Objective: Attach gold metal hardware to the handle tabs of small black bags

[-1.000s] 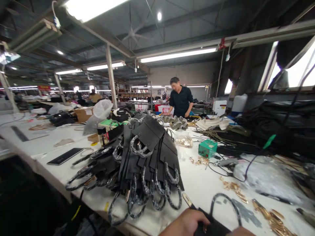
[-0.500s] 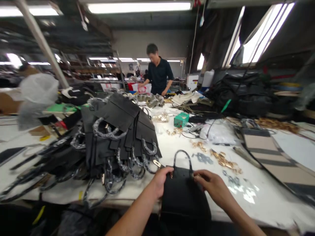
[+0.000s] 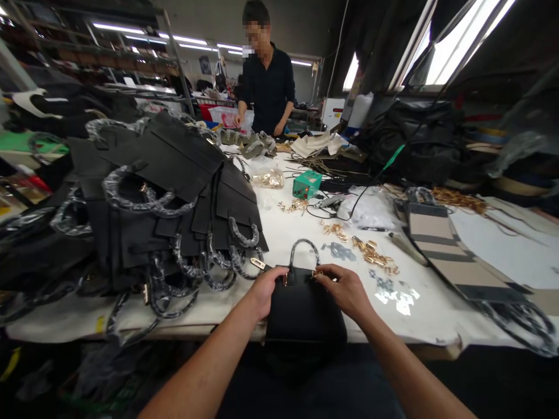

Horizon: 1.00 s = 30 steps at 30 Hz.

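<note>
A black handbag (image 3: 303,311) with a plastic-wrapped handle (image 3: 305,244) rests at the table's front edge, its lower part hanging past it. My left hand (image 3: 264,292) is closed on the bag's upper left side, thumb on top near a small gold fitting (image 3: 285,279). Beside that hand, a strap end with a gold plate (image 3: 257,263) sticks out to the left. At the bag's upper right, by the handle's base, my right hand (image 3: 346,289) pinches a small gold metal fitting (image 3: 321,273). The fingers partly hide this piece.
A big pile of black handbags (image 3: 170,186) covers the left of the table. Gold fittings (image 3: 373,256) and silvery metal plates (image 3: 395,294) lie to the right. Behind are a green box (image 3: 307,184) and a plastic bag (image 3: 369,209). Striped panels (image 3: 432,244) lie far right; a person (image 3: 267,75) stands opposite.
The view has tilted down and shifted, so the bag and both hands appear further left and higher. My left hand keeps its grip; my right fingers stay at the bag's upper right.
</note>
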Motion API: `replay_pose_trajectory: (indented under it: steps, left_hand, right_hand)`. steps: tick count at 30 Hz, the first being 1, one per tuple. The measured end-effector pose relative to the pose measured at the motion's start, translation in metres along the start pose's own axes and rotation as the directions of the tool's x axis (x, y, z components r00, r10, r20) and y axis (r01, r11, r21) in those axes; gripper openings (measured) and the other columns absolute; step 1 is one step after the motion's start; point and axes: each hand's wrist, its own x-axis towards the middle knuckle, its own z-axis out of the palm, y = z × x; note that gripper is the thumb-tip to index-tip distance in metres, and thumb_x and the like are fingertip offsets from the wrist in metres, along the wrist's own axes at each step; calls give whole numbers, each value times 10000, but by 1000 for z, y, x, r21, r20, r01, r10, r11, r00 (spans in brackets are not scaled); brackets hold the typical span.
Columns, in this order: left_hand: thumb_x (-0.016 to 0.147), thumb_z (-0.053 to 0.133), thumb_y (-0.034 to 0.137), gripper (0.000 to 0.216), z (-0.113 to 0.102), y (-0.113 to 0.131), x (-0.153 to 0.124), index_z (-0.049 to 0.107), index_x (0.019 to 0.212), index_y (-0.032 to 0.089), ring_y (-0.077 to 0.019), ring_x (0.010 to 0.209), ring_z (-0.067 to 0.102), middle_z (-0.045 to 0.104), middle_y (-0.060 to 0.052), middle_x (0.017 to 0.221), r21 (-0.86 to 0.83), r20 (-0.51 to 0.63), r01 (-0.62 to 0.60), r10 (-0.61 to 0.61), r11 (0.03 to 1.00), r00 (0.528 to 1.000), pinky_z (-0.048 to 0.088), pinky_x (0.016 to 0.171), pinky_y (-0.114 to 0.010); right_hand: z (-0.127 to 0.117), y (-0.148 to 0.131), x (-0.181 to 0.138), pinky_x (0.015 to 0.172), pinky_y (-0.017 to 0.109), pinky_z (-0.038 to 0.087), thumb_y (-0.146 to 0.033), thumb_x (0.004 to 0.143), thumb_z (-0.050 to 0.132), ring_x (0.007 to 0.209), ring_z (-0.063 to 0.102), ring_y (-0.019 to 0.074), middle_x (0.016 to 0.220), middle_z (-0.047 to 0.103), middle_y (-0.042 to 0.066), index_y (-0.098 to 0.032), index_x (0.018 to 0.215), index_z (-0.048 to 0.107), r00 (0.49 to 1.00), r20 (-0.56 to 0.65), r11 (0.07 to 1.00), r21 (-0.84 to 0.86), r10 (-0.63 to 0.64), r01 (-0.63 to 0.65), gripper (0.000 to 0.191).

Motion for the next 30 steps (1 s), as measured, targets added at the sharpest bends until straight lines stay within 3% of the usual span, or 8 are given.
replay_pose_trajectory:
  steps: [11, 19, 25, 30]
  left_hand:
    - [786, 598, 331, 243, -5, 2, 5, 674, 777, 101, -205, 561, 655, 700, -76, 630, -24, 47, 43, -41, 999, 998, 531, 604, -303]
    - [761, 626, 318, 214, -5, 4, 6, 678, 765, 111, -186, 532, 632, 701, -79, 642, -39, 42, 60, -58, 997, 997, 529, 588, -293]
    - [754, 629, 311, 201, -4, 5, 5, 661, 727, 115, -183, 521, 625, 679, -63, 603, -47, 45, 74, -72, 996, 996, 524, 570, -288]
    - [757, 609, 311, 209, -2, 6, 4, 666, 747, 110, -193, 526, 636, 686, -72, 603, -42, 41, 91, -89, 995, 995, 528, 571, -295]
  right_hand:
    - [2, -1, 6, 823, 308, 477, -373, 827, 637, 864, 678, 196, 910, 762, -21, -286, 910, 763, 998, 58, 996, -83, -25, 29, 174]
    - [5, 1, 9, 862, 299, 502, -321, 831, 626, 896, 695, 194, 919, 768, -27, -278, 889, 762, 991, 116, 998, -12, -60, 62, 153]
    - [6, 2, 10, 850, 298, 518, -287, 847, 631, 891, 701, 187, 919, 769, -33, -292, 907, 762, 979, 162, 986, -83, -128, 142, 145]
    - [2, 3, 9, 864, 308, 514, -249, 883, 604, 914, 690, 186, 962, 759, -13, -292, 965, 750, 943, 211, 939, -175, -259, 297, 173]
